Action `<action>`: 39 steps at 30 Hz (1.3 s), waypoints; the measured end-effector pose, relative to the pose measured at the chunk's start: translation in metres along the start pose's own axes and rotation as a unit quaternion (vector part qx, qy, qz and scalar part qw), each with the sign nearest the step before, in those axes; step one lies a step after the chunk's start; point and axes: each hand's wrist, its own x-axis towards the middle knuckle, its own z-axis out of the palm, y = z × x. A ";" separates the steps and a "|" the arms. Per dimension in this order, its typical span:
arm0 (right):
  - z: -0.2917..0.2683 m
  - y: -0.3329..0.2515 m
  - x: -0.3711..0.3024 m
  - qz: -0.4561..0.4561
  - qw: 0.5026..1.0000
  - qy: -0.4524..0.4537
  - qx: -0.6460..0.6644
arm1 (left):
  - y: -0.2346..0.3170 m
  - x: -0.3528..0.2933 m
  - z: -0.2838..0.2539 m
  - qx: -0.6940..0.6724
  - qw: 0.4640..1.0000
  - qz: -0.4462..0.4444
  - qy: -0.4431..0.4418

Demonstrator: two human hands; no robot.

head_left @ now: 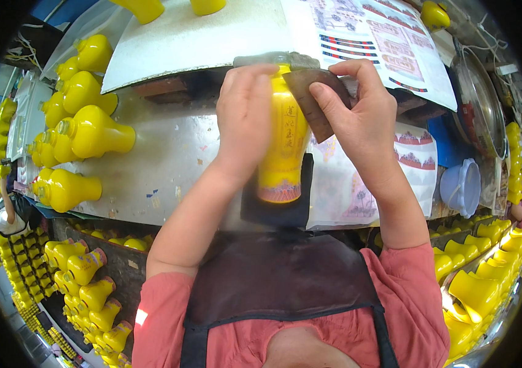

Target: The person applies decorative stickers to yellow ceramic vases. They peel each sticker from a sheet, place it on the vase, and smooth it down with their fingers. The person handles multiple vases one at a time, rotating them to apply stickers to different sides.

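Note:
A glossy yellow ceramic bottle [282, 132] lies on a dark pad [273, 213], its patterned base end toward me. A column of dark characters runs down its side, and a purple and red printed band circles the base. My left hand [245, 113] is closed against the bottle's left side, blurred a little, with fingers near its upper end. Between the thumb and fingers of my right hand [359, 101] is a flat brown scraper [317, 101], whose edge meets the bottle's right side. A grey padded rest [264, 59] sits at the bottle's far end.
Printed decal sheets [374, 37] lie on a pale board at the far right, with more sheets [414, 150] nearer. Several yellow bottles [98, 132] lie along the table's left. A pale blue bucket [461, 187] stands at right. Rows of yellow bottles [92, 288] flank me.

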 end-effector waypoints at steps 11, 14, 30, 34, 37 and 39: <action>0.007 0.038 -0.029 -0.131 0.981 0.142 -0.005 | -0.001 -0.027 -0.001 -0.191 0.973 -0.124 -0.034; 0.011 0.040 -0.056 -0.269 0.961 0.066 -0.026 | 0.000 -0.028 -0.001 -0.250 0.959 -0.129 -0.045; 0.005 0.003 -0.016 -0.220 0.973 0.018 -0.065 | 0.001 -0.033 -0.007 -0.270 0.956 -0.109 -0.041; 0.002 -0.018 0.023 -0.278 0.954 -0.041 -0.102 | -0.009 -0.034 -0.007 -0.047 0.997 -0.023 -0.052; 0.002 -0.026 0.043 -0.282 0.954 -0.051 -0.089 | -0.012 -0.035 -0.009 0.053 0.996 0.025 -0.059; 0.002 -0.029 0.048 -0.240 0.962 -0.110 -0.066 | -0.012 -0.034 -0.011 0.120 0.988 0.069 -0.062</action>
